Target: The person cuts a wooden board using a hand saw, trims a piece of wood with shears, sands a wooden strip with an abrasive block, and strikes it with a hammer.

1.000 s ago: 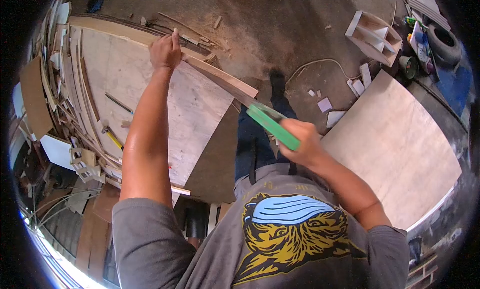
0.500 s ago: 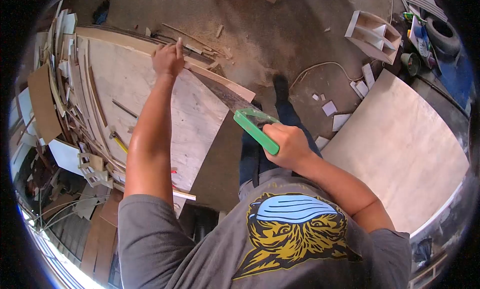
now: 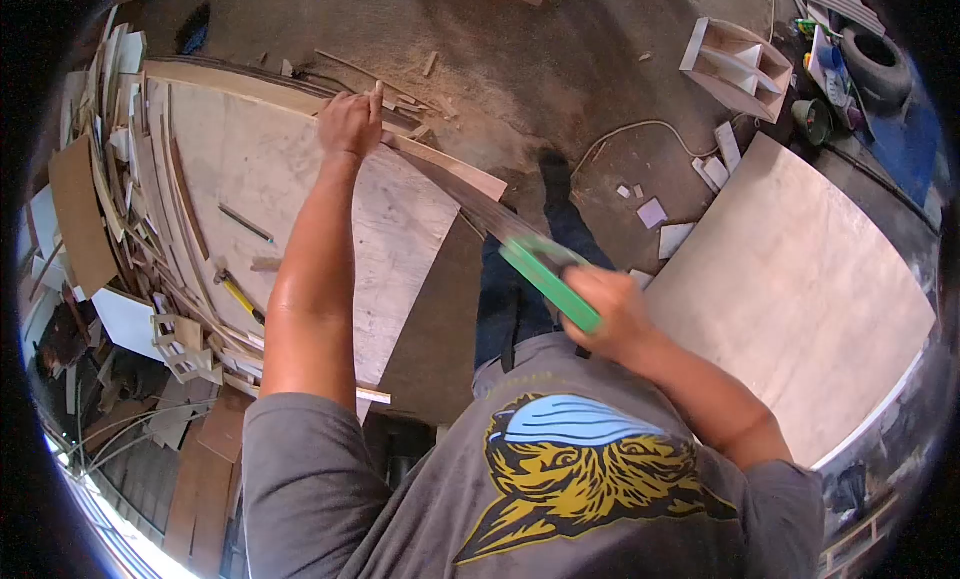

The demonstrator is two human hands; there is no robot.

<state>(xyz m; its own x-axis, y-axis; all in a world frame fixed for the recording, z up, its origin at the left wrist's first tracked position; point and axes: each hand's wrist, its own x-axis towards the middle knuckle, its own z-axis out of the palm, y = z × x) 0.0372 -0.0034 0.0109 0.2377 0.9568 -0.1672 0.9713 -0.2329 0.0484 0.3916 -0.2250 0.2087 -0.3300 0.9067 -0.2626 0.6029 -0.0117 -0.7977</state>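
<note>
My right hand [image 3: 608, 307] is closed round the green handle of a hand saw [image 3: 548, 282], slightly blurred by motion. Its blade runs up and left along the far edge of a large plywood sheet [image 3: 400, 209], beside a pale wood strip [image 3: 455, 169]. The blade tip lies close to my left hand [image 3: 350, 124]. That hand grips the sheet's far edge, thumb raised and fingers bent over the wood; the fingertips are hidden.
On the sheet lie a yellow-handled hammer [image 3: 240, 297] and a dark thin bar [image 3: 246, 223]. Wood offcuts [image 3: 85, 219] pile up at left. Another panel [image 3: 790, 299] stands at right, below a wooden box with dividers [image 3: 738, 69]. A cord [image 3: 640, 129] crosses the floor.
My right hand has pulled the saw down and to the right, away from my left hand. My left hand stays on the sheet's edge; the view has shifted slightly.
</note>
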